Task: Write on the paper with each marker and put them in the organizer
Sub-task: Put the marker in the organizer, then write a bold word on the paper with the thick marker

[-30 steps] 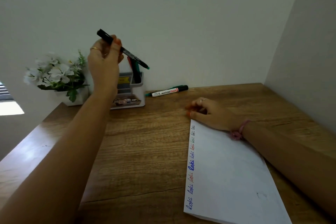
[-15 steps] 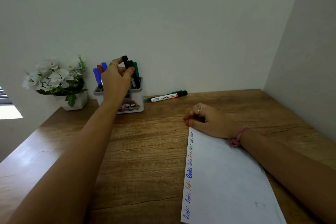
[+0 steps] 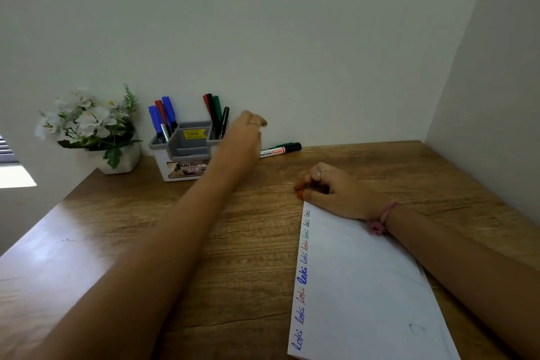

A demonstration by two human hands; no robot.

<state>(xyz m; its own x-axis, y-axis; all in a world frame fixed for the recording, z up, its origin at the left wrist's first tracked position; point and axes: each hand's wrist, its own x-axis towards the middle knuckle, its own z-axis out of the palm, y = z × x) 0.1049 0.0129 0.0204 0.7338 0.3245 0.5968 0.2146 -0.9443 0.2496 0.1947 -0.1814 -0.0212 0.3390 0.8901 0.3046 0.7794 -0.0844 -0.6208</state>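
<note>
A grey and white organizer [image 3: 187, 152] stands at the back of the wooden desk [image 3: 175, 237], with several blue, red, black and green markers upright in its left and right pockets. My left hand [image 3: 245, 134] hovers just right of it, blurred, holding nothing, above the near end of a white-barrelled marker with a black cap [image 3: 282, 149] lying on the desk by the wall. A thin green pen [image 3: 285, 144] lies behind that marker. My right hand [image 3: 330, 188] rests with curled fingers on the top corner of the white paper [image 3: 365, 286], whose left edge carries a column of coloured words.
A white pot of white artificial flowers [image 3: 93, 128] stands left of the organizer. Walls close the desk at the back and at the right. A bright window strip [image 3: 14, 175] shows at far left.
My left hand lowered a black marker into the organizer's right pocket, let go of it, and moved right toward the marker lying by the wall. The right hand stayed on the paper.
</note>
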